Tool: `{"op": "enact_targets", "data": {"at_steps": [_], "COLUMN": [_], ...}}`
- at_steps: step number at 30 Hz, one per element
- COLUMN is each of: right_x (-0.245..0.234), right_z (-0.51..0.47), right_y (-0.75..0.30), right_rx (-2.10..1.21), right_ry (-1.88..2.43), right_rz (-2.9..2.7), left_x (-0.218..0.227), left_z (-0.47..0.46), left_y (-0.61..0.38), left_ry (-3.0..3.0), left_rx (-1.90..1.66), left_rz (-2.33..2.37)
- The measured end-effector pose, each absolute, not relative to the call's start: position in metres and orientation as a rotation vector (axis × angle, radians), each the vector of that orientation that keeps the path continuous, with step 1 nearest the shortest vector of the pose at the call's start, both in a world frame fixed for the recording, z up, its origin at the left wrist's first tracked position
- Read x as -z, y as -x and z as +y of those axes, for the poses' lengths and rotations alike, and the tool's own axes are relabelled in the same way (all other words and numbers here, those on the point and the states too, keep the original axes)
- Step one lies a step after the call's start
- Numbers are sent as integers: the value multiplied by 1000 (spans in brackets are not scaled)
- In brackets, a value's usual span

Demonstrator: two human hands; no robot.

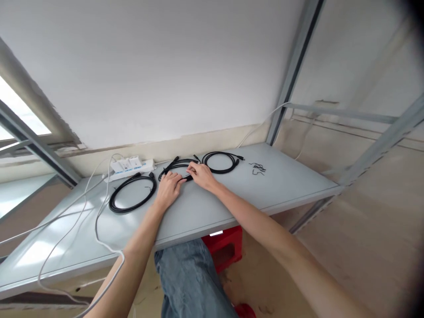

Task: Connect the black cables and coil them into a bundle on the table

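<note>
In the head view a coiled black cable (180, 161) lies on the grey shelf, mostly behind my two hands. My left hand (169, 187) rests at the coil's near left side, with its thumb and fingers closed on the cable. Close beside it, my right hand (201, 175) pinches at the near part of the same coil. Whatever sits between those fingertips is too small to make out. Another black cable coil (132, 208) lies left of my hands, and a third cable coil (220, 171) lies just beyond my right hand.
Several thin black ties (257, 168) lie in a small pile on the right of the shelf (285, 181). A white power strip (145, 166) with plugs stands along the wall. White cords (97, 221) trail over the left side. Below the front edge is a red stool (232, 247).
</note>
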State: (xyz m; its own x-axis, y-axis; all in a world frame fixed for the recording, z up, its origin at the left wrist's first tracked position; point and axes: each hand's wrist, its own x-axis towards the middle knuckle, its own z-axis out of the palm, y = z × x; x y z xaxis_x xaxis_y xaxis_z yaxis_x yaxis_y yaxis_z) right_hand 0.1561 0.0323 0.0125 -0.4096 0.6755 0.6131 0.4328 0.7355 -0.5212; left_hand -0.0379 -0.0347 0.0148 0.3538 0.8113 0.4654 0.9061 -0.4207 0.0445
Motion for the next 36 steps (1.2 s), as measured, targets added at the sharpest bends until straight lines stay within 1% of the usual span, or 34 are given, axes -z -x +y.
{"op": "enact_targets", "data": {"at_steps": [4,8,14,16,20,26,31,36], "right_x": [-12,-11,-10,-10,-7,-4,-11,-11], "right_z": [31,33,34,35,32,33,38,38], "right_y": [-158,-156,-154,-154,-151,-148,-154,-155], "right_rx": [-375,-411,-422,-360,-272,-416,-506,-480], "right_ry": [734,601,716,718,686,734,667,630], "right_rz": [-2074,-2088,-1925,-1929,-2104,-2214,-2244,-2316], "left_x": [-9,-5,-10,-10,-6,-3,-5,-6], "left_z": [-32,-32,-34,-34,-31,-30,-30,-28], "left_y": [42,42,40,40,43,46,46,47], "left_ry": [2491,2516,2444,2463,2522,2433,2374,2353], "left_rx": [604,477,293,329,454,491,564,604], "left_rz": [-1523,-1530,-1637,-1638,-1638,-1654,-1649,-1687]}}
